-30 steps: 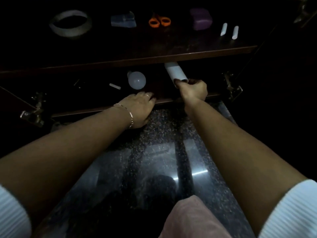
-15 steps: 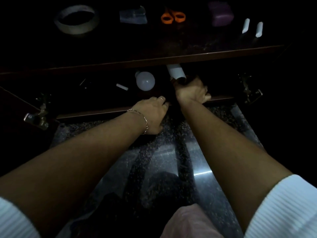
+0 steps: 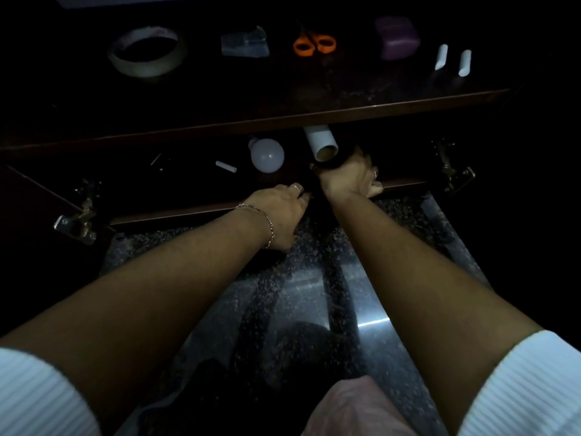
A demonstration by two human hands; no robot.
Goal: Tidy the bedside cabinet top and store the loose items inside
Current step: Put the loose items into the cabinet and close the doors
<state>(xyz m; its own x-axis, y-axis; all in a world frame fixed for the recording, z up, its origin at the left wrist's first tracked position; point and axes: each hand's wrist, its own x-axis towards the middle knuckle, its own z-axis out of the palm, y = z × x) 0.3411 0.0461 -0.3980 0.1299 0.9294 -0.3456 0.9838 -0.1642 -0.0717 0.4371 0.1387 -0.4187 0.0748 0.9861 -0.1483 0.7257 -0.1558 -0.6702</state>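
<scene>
Place: a dimly lit room in a home.
Furniture: a low, dark wooden cabinet (image 3: 314, 116) spans the upper frame, with metal hinges (image 3: 75, 221) at both sides.
Floor: polished speckled stone floor (image 3: 308, 278), lower centre.
Oddments: tape roll (image 3: 146, 51), orange scissors (image 3: 314, 45), light bulb (image 3: 267, 155).

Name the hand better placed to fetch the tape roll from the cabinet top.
Left. The left hand lies nearer the tape roll and looks empty; the right hand is at the white tube.

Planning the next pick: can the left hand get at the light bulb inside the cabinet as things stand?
Probably yes. The left hand rests at the front edge of the open cabinet; the light bulb lies just beyond it, with nothing visible between them.
</scene>
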